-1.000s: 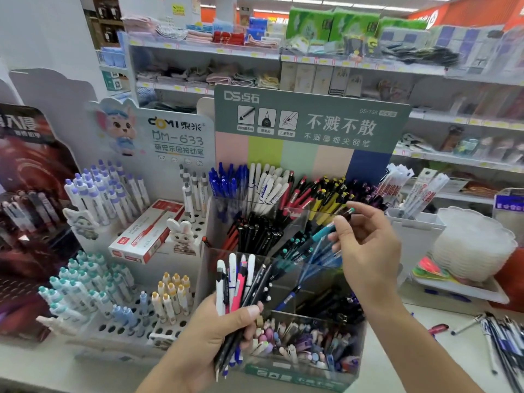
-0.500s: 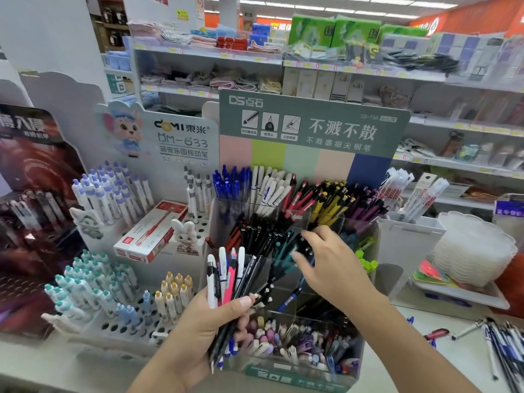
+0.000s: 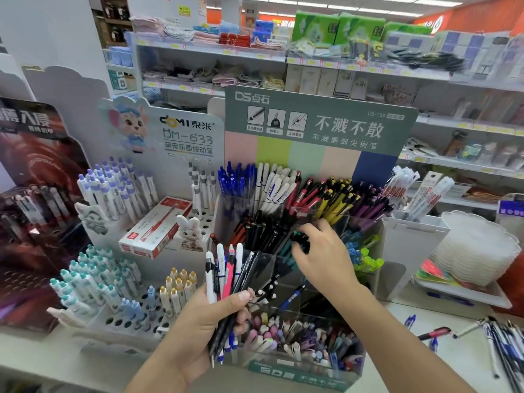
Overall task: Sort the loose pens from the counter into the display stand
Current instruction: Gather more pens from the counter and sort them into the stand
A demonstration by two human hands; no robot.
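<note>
Left hand (image 3: 204, 316) grips a mixed bundle of plastic pens (image 3: 226, 279) ready for sorting, while the right hand (image 3: 320, 256), fingers curled, reaches into the clear acrylic tiered display stand's (image 3: 283, 364) teal-pen compartment just beyond, its hold unclear.

Pen bundle (image 3: 226, 282) in left hand (image 3: 198, 327)

White table (image 3: 397, 350), clear tiered display stand (image 3: 297, 373) at centre front, white peg-hole pen rack (image 3: 119, 321) to its left, dark cardboard display (image 3: 34, 251) far left, loose pens (image 3: 504, 341) at right edge, red-black pen (image 3: 433, 333) and white tray (image 3: 465, 296) near them
</note>
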